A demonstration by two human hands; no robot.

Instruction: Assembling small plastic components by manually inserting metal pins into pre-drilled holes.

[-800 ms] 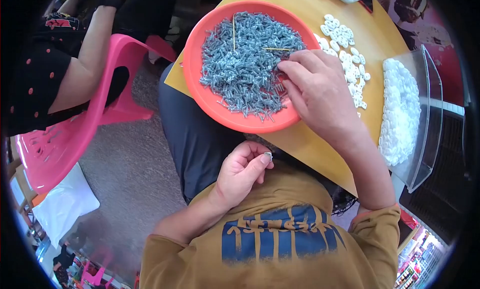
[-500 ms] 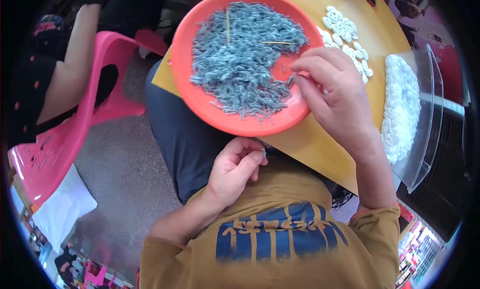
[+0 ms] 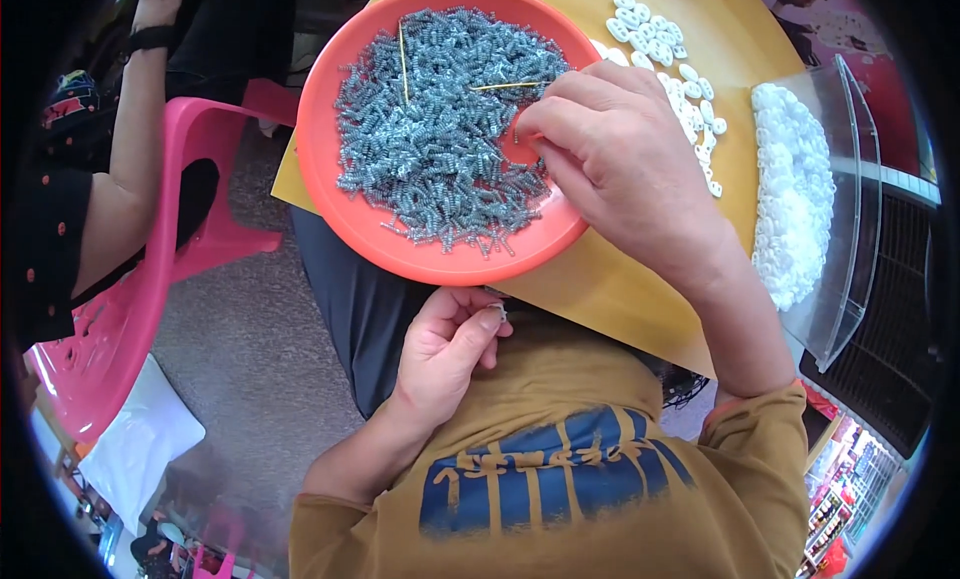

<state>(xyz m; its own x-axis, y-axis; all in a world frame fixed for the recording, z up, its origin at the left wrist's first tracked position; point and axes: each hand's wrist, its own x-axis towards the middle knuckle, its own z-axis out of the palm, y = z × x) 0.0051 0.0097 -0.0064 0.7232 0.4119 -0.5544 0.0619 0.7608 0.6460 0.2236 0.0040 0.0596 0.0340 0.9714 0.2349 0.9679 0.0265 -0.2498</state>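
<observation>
A red-orange basin [image 3: 320, 159] holds a heap of small grey metal springs [image 3: 440, 119]. My right hand [image 3: 625, 159] reaches over the basin's right side, thumb and forefinger brought together at the edge of the heap. Whatever lies between those fingertips is too small to make out. Below the basin, in front of my shirt, my left hand [image 3: 445, 354] pinches a small white plastic piece [image 3: 500, 309] between thumb and curled fingers. Two thin gold-coloured sticks [image 3: 508, 85] rest on the springs.
White oval pieces [image 3: 650, 37] lie scattered on the yellow tabletop [image 3: 600, 289]. Right of them, a clear plastic tray [image 3: 860, 279] stands beside a pile of white pieces [image 3: 795, 199]. A pink chair [image 3: 160, 229] and another person's arm [image 3: 135, 139] are at left.
The basin and tabletop appear further left in view. My right hand has moved left along with them, its fingertips closer to the springs. My left hand keeps its pinch on the white piece.
</observation>
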